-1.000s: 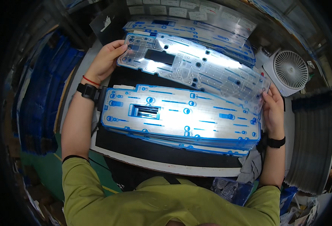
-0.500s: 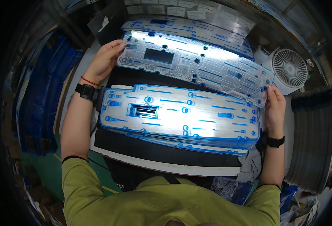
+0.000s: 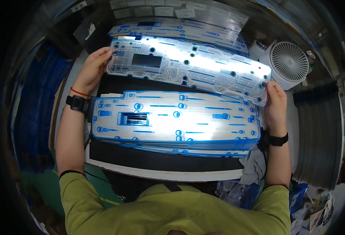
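A long clear keyboard membrane sheet [image 3: 172, 72] with fine printed traces, round holes and a rectangular window is stretched between my hands. My left hand [image 3: 92, 68] pinches its left end between thumb and fingers. At the lower right corner, my right hand [image 3: 277, 102] is closed on the sheet in the same way. Nearer to me lies a thick stack of blue-edged clear sheets [image 3: 196, 125] with similar cutouts, bright with glare. Neither hand touches that stack.
Behind the held sheet is another pile of blue-edged sheets [image 3: 164, 28], below a panel with paper labels [image 3: 162, 11]. A white fan [image 3: 290, 60] stands at the back right. Tall stacks flank the table: blue sheets [image 3: 39, 109] left, grey sheets [image 3: 317, 137] right. A grey cloth [image 3: 254, 166] hangs near the front edge.
The whole view has shifted, so most things appear farther left. The glare on the held sheet has moved toward its right end. Both hands keep their grip.
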Tool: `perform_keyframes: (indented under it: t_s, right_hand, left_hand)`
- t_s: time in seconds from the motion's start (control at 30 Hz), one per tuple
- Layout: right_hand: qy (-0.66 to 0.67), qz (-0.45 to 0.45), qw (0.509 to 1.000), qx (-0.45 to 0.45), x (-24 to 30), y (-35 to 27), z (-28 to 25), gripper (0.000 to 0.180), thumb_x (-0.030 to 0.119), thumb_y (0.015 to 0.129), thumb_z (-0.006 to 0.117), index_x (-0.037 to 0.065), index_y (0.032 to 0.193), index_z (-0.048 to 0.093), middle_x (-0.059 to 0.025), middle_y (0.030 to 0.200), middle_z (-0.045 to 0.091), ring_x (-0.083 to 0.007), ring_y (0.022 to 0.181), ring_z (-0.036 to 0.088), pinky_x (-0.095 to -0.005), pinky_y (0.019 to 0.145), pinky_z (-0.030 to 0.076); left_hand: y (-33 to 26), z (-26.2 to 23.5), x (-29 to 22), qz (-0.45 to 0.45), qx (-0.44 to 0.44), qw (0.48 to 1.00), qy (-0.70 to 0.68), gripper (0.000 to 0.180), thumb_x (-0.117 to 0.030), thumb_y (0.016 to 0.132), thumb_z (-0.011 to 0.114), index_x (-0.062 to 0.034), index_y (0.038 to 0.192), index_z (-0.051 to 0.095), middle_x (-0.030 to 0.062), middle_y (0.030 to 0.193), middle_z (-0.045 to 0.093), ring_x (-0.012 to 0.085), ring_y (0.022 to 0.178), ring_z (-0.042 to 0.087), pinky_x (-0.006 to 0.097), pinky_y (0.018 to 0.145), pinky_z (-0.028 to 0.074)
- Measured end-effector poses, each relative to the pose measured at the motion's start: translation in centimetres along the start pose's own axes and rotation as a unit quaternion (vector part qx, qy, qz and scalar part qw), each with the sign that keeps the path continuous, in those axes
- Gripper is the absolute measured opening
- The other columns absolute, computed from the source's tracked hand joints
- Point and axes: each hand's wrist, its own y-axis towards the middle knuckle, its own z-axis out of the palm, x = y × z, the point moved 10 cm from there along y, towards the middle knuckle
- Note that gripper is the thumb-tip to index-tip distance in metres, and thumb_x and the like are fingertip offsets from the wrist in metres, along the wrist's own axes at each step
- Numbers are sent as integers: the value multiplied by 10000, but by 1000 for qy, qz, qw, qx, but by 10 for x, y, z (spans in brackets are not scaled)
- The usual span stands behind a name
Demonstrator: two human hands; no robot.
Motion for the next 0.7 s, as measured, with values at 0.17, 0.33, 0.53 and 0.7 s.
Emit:
perform_keyframes:
  t_s: [0.17, 0.33, 0.53, 0.7]
  right_hand:
    - [-16, 18, 1000, 3, 4, -3, -1, 199, 211, 984, 530, 34, 960, 618, 66, 581, 478, -15, 469, 388, -171, 452, 307]
    - [-20, -16, 1000, -3, 11, -3, -2, 229, 227, 990, 524, 15, 995, 609, 18, 652, 567, -50, 500, 461, -179, 488, 372]
    - [39, -18, 999, 7, 10, -4, 1, 251, 176, 983, 525, -17, 1139, 567, -75, 907, 685, -88, 705, 616, -200, 611, 454]
    - [-46, -35, 998, 33, 21, -7, 18, 449, 33, 928, 539, -26, 1356, 416, -78, 973, 673, -77, 777, 601, -202, 660, 461]
  left_hand:
    - [4, -5, 5, -4, 8, 1000, 4, 267, -232, 983, 517, -63, 1171, 602, -37, 953, 646, 37, 853, 572, 189, 770, 443]
    - [5, -13, 2, 52, 14, 998, -27, 241, -194, 965, 554, -84, 1172, 605, -11, 1046, 624, 53, 918, 559, 184, 807, 421]
    - [4, -9, -4, 68, 12, 997, -35, 220, -123, 958, 551, -66, 1160, 614, 30, 1171, 615, 99, 1008, 589, 223, 858, 466]
    - [2, -11, 2, 29, 12, 999, 12, 269, -111, 968, 521, -29, 1216, 584, 65, 1165, 625, 124, 1013, 605, 260, 895, 490]
